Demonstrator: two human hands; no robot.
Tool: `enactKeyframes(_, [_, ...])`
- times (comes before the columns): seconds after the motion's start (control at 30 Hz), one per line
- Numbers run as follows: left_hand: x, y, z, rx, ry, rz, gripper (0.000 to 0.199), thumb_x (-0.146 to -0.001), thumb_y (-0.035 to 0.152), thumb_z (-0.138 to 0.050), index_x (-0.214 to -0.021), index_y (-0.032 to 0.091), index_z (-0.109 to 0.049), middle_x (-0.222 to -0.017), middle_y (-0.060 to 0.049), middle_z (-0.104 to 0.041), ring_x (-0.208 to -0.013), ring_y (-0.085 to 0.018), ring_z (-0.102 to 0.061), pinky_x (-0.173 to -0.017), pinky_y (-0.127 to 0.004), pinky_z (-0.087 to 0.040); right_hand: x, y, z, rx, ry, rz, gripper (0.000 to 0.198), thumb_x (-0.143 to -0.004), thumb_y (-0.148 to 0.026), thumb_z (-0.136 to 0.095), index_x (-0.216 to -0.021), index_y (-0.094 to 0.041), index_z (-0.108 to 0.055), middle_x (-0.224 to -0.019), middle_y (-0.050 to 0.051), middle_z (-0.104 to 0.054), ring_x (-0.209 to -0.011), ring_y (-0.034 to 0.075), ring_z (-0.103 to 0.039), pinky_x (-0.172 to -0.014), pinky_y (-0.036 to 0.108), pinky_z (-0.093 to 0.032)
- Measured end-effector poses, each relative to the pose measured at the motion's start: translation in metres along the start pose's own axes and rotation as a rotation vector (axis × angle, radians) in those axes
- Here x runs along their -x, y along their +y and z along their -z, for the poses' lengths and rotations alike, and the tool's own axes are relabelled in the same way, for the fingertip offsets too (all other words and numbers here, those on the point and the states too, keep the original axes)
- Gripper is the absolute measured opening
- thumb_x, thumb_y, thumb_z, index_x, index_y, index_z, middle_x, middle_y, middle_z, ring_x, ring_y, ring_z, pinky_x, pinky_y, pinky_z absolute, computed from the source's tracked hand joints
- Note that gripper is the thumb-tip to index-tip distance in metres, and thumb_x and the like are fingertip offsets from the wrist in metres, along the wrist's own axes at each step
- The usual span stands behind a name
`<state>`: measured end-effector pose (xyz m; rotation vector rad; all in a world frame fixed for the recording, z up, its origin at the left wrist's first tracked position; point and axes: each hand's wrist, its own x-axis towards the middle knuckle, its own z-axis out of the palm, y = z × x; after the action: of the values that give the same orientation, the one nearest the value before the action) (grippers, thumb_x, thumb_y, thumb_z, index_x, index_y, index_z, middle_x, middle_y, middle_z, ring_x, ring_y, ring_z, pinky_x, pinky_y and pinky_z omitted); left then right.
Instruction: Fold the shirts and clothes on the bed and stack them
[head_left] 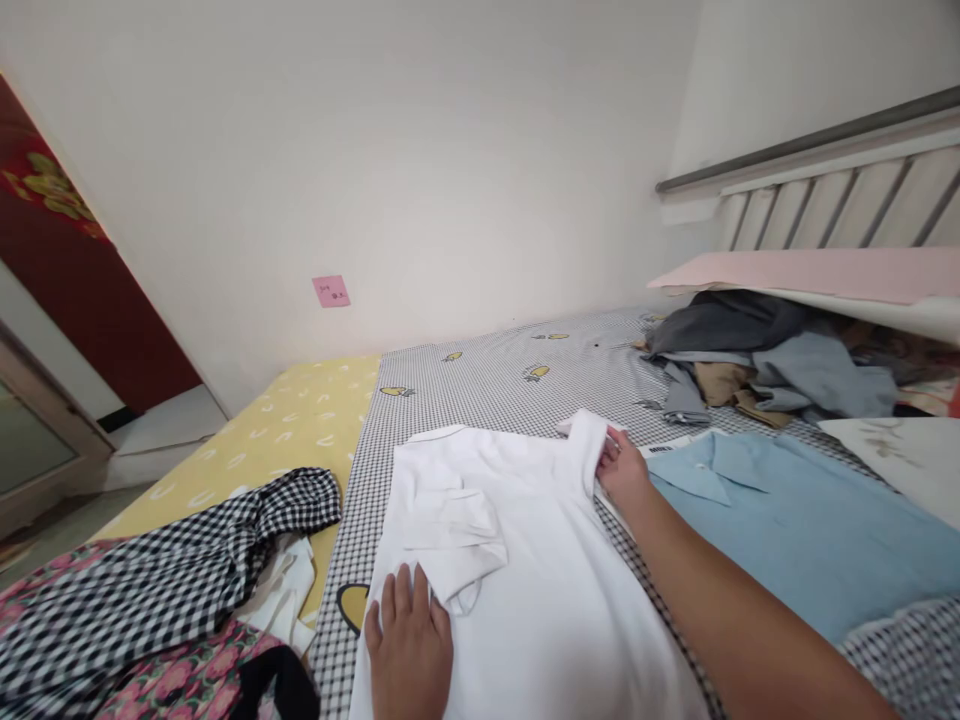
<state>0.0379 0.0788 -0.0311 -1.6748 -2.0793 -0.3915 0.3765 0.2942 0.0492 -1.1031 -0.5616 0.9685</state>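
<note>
A white polo shirt (525,560) lies spread on a checked bed sheet (480,390). Its left sleeve is folded in over the body. My left hand (409,640) rests flat on the shirt's lower left part, fingers together, holding nothing. My right hand (622,465) pinches the shirt's right sleeve at its upper right edge and lifts it a little off the bed.
A light blue collared shirt (795,520) lies to the right. A pile of grey and tan clothes (757,365) sits at the back right under a pink board (810,270). A black-and-white gingham garment (172,580) and floral fabric (180,680) lie at the left, over a yellow sheet (300,420).
</note>
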Motion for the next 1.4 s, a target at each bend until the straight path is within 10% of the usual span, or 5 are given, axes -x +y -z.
enactKeyframes(0.27, [0.001,0.001,0.000,-0.006,0.004,-0.006,0.052,-0.097,0.024,-0.032,-0.136,0.017,-0.067,-0.146,-0.013,-0.062,-0.139,-0.031,-0.052,-0.118,-0.055,-0.035,0.088,-0.048,-0.098,-0.120,-0.665,-0.004,0.056,-0.099,-0.059,-0.044,-0.141,-0.026,-0.060,-0.140,0.009,-0.065,-0.115,0.023,-0.066,-0.098,0.042,-0.054])
enactKeyframes(0.47, [0.000,0.001,0.002,-0.018,0.015,-0.016,0.051,-0.097,0.024,-0.033,-0.136,0.016,-0.066,-0.144,-0.014,-0.063,-0.138,-0.031,-0.052,-0.117,-0.053,-0.035,0.203,-0.001,-0.137,0.908,-1.293,0.489,0.048,-0.093,-0.053,-0.062,-0.139,-0.039,-0.063,-0.166,-0.001,-0.037,-0.152,0.029,-0.031,-0.124,0.054,-0.020])
enactKeyframes(0.73, [-0.002,0.005,0.020,0.034,-0.011,-0.028,0.051,-0.098,0.023,-0.033,-0.136,0.012,-0.066,-0.144,-0.018,-0.063,-0.138,-0.034,-0.053,-0.115,-0.055,-0.038,0.222,0.029,-0.005,0.767,-0.792,0.411,0.038,-0.090,-0.039,-0.058,-0.124,-0.030,-0.073,-0.146,0.008,-0.060,-0.138,0.028,-0.051,-0.121,0.052,-0.030])
enactKeyframes(1.03, [-0.004,0.006,0.035,0.184,-0.211,-0.025,0.055,-0.100,0.029,-0.032,-0.147,0.007,-0.052,-0.158,-0.021,-0.046,-0.149,-0.037,-0.037,-0.122,-0.060,-0.025,0.261,0.031,0.226,0.370,-0.028,-0.312,0.038,-0.063,-0.053,-0.077,-0.088,-0.025,-0.076,-0.096,0.007,-0.076,-0.080,0.022,-0.071,-0.066,0.031,-0.052])
enactKeyframes(1.4, [0.131,0.067,0.069,0.932,-0.180,-0.015,0.041,-0.093,0.016,-0.038,-0.110,0.021,-0.075,-0.141,-0.016,-0.063,-0.139,-0.029,-0.051,-0.121,-0.058,-0.028,0.305,0.076,0.214,-0.124,-0.340,-0.601,0.065,-0.073,-0.071,-0.070,-0.123,-0.030,-0.066,-0.126,0.007,-0.074,-0.121,0.033,-0.065,-0.107,0.051,-0.045])
